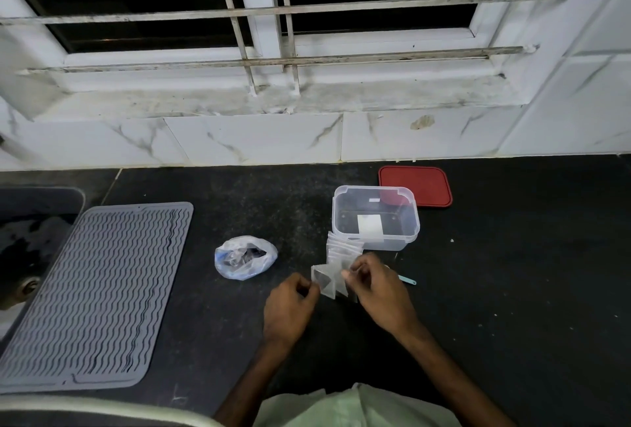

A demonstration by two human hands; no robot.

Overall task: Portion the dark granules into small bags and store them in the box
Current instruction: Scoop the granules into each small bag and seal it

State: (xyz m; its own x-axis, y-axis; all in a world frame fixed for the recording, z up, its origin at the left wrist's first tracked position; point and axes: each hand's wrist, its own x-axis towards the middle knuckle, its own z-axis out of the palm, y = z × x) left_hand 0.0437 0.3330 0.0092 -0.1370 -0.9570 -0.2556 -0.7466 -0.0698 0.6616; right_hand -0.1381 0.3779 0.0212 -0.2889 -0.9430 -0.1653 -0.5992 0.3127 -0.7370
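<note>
where the black counter runs off the left edge of the view, a sink is set into it, and just beside that a grey ribbed drying mat lies flat. further right, well apart from the mat, a crumpled clear plastic bag sits on the counter with its mouth loosely open and the dark granules showing inside. near it, on the viewer's side, the left hand has its fingers curled in, thumb and fingertips pinching the left edge of the nearest of the small bags. these small bags are clear and lie overlapped in a row that runs from the hands back to the front wall of the box; whether they are joined to one another i cannot tell. the right hand is curled the same way and pinches the right side of that same nearest bag, so it is held between both hands over the counter. behind the hands stands the box, clear plastic and open-topped, with a pale square showing in it that could be a label or a bag. just right of the right hand, a thin teal scoop lies on the counter, partly hidden by the hand. beyond the box, at its far right corner, a red lid lies flat near the marbled tile wall.
</note>
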